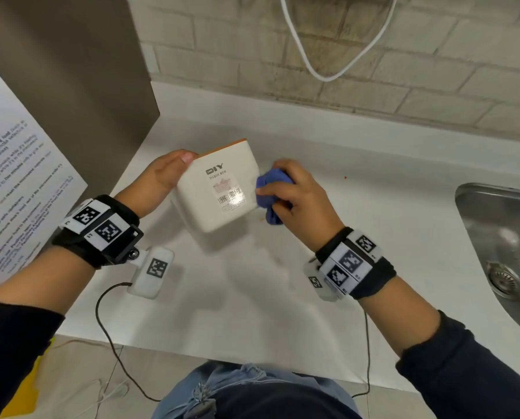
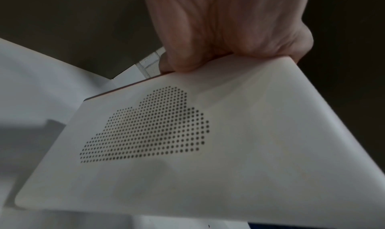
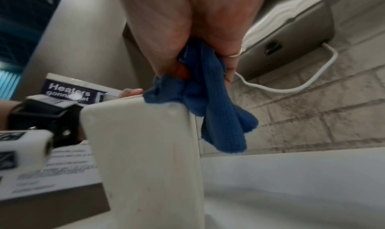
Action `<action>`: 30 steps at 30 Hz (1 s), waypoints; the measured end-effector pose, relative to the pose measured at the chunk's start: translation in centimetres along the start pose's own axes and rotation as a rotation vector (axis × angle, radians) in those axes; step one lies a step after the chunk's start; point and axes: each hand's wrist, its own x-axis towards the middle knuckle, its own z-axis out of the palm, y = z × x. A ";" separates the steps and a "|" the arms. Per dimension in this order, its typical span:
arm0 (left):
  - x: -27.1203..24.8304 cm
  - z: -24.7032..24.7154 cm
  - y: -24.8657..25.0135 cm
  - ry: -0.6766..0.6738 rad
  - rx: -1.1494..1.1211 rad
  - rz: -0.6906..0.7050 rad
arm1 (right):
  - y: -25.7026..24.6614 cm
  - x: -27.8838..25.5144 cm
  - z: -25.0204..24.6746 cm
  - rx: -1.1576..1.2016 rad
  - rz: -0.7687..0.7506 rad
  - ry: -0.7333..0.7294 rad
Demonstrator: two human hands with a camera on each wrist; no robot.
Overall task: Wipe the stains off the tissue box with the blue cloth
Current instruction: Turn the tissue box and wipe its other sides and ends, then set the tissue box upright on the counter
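Note:
The white tissue box (image 1: pixel 219 189), labelled DIY TISSUE BOX with a barcode sticker, is tilted above the white counter (image 1: pixel 373 207), its orange-edged end pointing away. My left hand (image 1: pixel 165 173) grips its left side, thumb on the upper face. In the left wrist view the box (image 2: pixel 208 150) shows a cloud of small holes, with my left hand (image 2: pixel 218 43) clamped on its far edge. My right hand (image 1: pixel 295 192) holds the bunched blue cloth (image 1: pixel 272 192) against the box's right side. The right wrist view shows the cloth (image 3: pixel 210 107) draped over the box's top corner (image 3: pixel 145 150), held by my right hand (image 3: pixel 198 35).
A steel sink (image 1: pixel 506 249) is sunk into the counter at the right. A brown panel with a printed notice (image 1: pixel 13 176) stands at the left. A white cable (image 1: pixel 328 74) loops down the brick wall behind. Small orange specks (image 1: pixel 345 177) lie on the counter.

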 end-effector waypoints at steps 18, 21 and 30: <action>-5.7 -3.5 -3.5 -0.545 0.998 0.208 | 7.3 -3.6 -1.8 1.415 0.646 0.435; -6.6 -5.9 -4.3 -0.496 1.149 0.124 | 7.4 -3.1 -1.1 1.576 0.687 0.386; -6.4 -3.1 -2.9 -0.126 1.078 -0.392 | 6.0 -1.6 0.4 1.455 0.694 0.188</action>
